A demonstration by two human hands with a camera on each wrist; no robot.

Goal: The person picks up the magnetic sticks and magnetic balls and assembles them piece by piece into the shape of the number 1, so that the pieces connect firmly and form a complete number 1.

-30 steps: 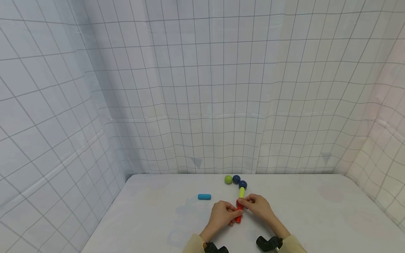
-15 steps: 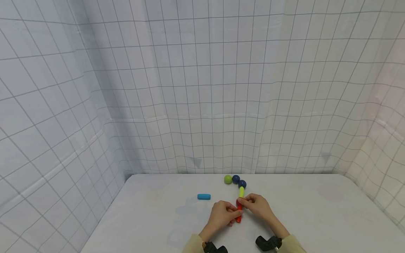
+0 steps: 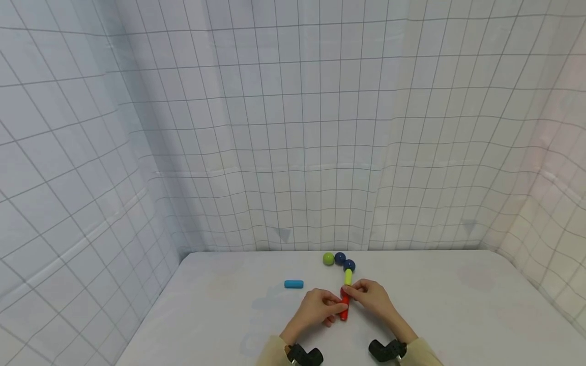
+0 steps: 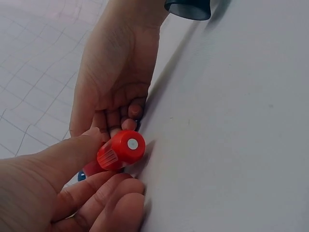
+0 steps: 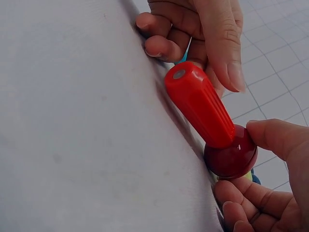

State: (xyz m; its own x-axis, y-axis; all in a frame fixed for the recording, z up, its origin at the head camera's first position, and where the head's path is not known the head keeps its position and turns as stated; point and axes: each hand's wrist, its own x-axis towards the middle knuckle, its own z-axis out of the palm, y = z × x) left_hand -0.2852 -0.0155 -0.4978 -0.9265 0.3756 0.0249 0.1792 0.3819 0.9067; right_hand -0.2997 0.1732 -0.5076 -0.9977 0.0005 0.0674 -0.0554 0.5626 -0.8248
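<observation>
A red ribbed rod meets a dark red ball end to end in the right wrist view. My right hand pinches that ball between thumb and fingers. My left hand is beside the red rod, its thumb apart from the rod in the right wrist view and its fingers loosely bent. In the left wrist view, the red rod's end shows a pale round spot. Beyond the ball, a yellow-green rod runs in line up to a dark blue ball.
Another dark blue ball and a green ball sit at the table's back, in a row with the first. A blue rod lies to the left on the white table. Gridded white curtains surround the table's back and sides.
My left hand has loosened and drawn slightly left from the red rod. My right hand stays at the dark red ball. The whole head view has shifted a little.
</observation>
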